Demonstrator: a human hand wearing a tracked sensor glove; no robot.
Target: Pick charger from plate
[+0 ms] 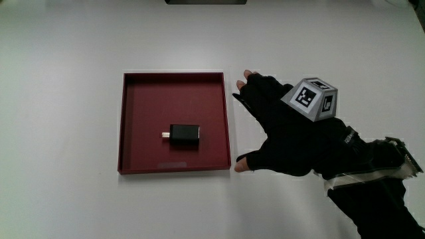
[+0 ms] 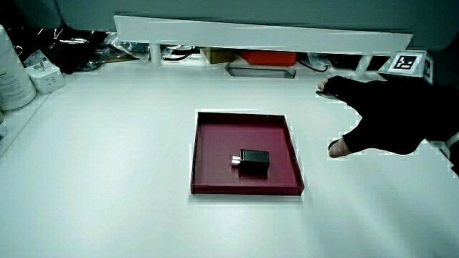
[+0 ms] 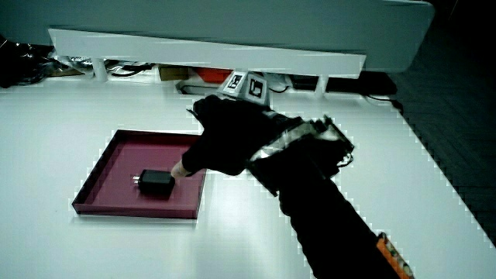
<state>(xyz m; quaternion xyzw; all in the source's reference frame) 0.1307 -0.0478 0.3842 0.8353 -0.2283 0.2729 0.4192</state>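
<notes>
Your hand [image 1: 285,133] hovers just beside the plate [image 1: 226,119], fingers spread and holding nothing, lined up to reach in. The charger [image 1: 184,136] lies flat in the plate's middle, untouched.

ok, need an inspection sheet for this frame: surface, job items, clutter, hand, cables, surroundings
Surface: white table, bare around the plate.
Job's things: black charger lies flat in the dark red square plate, near its middle, metal plug end pointing away from the hand; not yet picked.
Clutter: nothing seen on the table near the plate.
Hand: gloved hand beside the plate, over the table, fingers spread, holding nothing; patterned cube on its back.
Cables: dark cables by the low partition, in a side view.
Surroundings: low white partition; a white container at the table's edge.
</notes>
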